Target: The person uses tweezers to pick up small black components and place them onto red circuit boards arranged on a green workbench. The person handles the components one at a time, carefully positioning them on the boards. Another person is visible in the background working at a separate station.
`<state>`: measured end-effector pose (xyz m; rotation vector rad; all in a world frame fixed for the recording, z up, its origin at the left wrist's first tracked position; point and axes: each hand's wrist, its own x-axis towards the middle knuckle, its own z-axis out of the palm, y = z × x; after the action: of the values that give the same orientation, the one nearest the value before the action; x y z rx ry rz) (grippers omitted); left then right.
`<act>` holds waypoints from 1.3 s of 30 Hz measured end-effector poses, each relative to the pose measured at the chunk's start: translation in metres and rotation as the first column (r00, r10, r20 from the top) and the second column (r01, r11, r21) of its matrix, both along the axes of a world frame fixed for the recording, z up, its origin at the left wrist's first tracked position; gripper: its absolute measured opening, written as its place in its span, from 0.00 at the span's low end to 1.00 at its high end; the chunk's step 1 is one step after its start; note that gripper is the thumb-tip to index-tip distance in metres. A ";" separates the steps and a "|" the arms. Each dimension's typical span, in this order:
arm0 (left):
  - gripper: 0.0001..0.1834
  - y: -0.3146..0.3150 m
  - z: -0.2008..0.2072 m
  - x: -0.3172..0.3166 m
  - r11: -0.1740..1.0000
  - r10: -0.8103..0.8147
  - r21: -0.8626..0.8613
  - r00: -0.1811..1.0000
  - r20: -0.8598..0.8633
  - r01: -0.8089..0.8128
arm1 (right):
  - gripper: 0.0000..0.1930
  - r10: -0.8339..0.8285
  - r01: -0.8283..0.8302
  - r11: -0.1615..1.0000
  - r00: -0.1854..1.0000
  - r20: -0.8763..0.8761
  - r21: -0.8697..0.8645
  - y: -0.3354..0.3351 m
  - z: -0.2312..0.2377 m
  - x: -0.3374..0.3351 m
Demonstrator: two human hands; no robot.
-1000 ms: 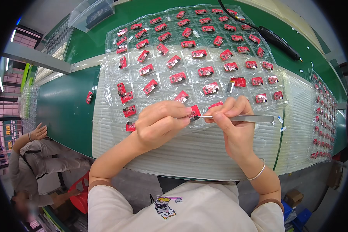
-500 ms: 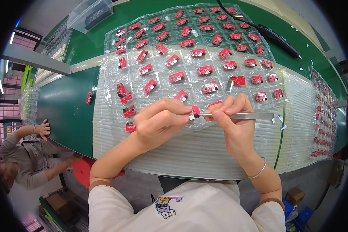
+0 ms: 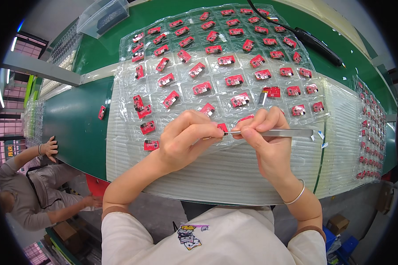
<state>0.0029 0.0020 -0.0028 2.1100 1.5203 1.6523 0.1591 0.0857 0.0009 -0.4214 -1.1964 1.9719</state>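
My left hand [image 3: 183, 139] is closed, its thumb and fingertips pinching a small red circuit board [image 3: 222, 127]. Most of that board is covered by the fingers. Metal tweezers [image 3: 294, 132] lie in the grip of my right hand [image 3: 269, 139], their tips pointing left and meeting the board's dark edge part. Whether the tips grasp anything is too small to tell. Both hands are above the near edge of a clear plastic tray [image 3: 192, 98], whose pockets hold several red boards like the one at the upper middle [image 3: 234, 80].
A black pen-like tool [image 3: 318, 46] with a cable lies at the far right. On the right stands another tray of red boards [image 3: 370, 132]. One loose board [image 3: 102, 112] rests on the green table at left, near a co-worker's hand [image 3: 48, 148]. A clear bin [image 3: 102, 17] is at the back left.
My left fingers have shifted slightly right and now cover more of the board. My right hand with the tweezers has barely moved. The co-worker at left has shifted, one arm lower.
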 end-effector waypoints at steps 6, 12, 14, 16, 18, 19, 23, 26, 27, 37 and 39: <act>0.15 -0.001 -0.002 0.001 0.999 0.037 -0.027 0.999 -0.016 -0.038 | 0.11 -0.037 0.037 0.999 0.999 -0.006 -0.040 0.000 -0.001 0.000; 0.14 0.002 -0.003 0.000 0.999 -0.011 0.032 1.000 0.005 0.010 | 0.10 -0.007 0.007 0.998 1.000 0.002 -0.056 0.000 0.000 0.000; 0.15 0.002 -0.005 0.000 0.999 -0.013 0.038 1.000 0.012 0.012 | 0.10 0.019 -0.016 0.998 0.999 0.041 -0.060 0.000 0.001 0.001; 0.15 0.002 -0.006 0.001 0.999 -0.017 0.041 1.000 0.016 0.017 | 0.10 0.020 -0.015 0.998 0.997 0.075 -0.067 0.001 0.002 0.001; 0.15 0.002 -0.004 -0.001 0.999 -0.013 0.040 1.000 0.010 0.013 | 0.10 0.002 0.000 0.997 1.000 0.028 -0.081 0.001 0.000 0.000; 0.15 0.002 -0.003 -0.001 1.000 -0.012 0.017 1.000 0.010 0.012 | 0.10 -0.003 0.003 0.996 1.000 0.002 -0.089 0.001 -0.001 -0.001; 0.14 0.000 0.013 -0.010 0.982 0.063 -0.166 0.987 -0.148 -0.088 | 0.10 -0.040 0.043 0.994 0.999 0.029 -0.101 0.000 0.003 -0.001; 0.12 -0.001 0.028 -0.031 0.897 0.127 -0.362 0.931 -0.342 -0.254 | 0.10 -0.042 0.047 0.998 0.992 0.121 -0.044 0.002 -0.001 0.002; 0.10 -0.006 0.032 -0.041 0.848 0.144 -0.421 0.905 -0.401 -0.322 | 0.10 -0.028 0.033 0.999 0.990 0.136 -0.034 0.002 -0.003 0.002; 0.12 -0.003 0.032 -0.033 0.907 0.110 -0.387 0.980 -0.167 -0.168 | 0.10 -0.027 0.026 1.000 0.997 0.070 0.013 -0.002 -0.006 -0.002; 0.10 -0.003 0.025 -0.023 0.931 0.049 -0.362 0.998 -0.033 -0.058 | 0.11 -0.026 0.025 0.998 0.999 0.020 0.060 -0.003 -0.007 -0.002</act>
<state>-0.0205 -0.0008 0.0222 1.9107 1.7445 1.2412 0.1567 0.0831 -0.0061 -0.4256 -1.2540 1.9089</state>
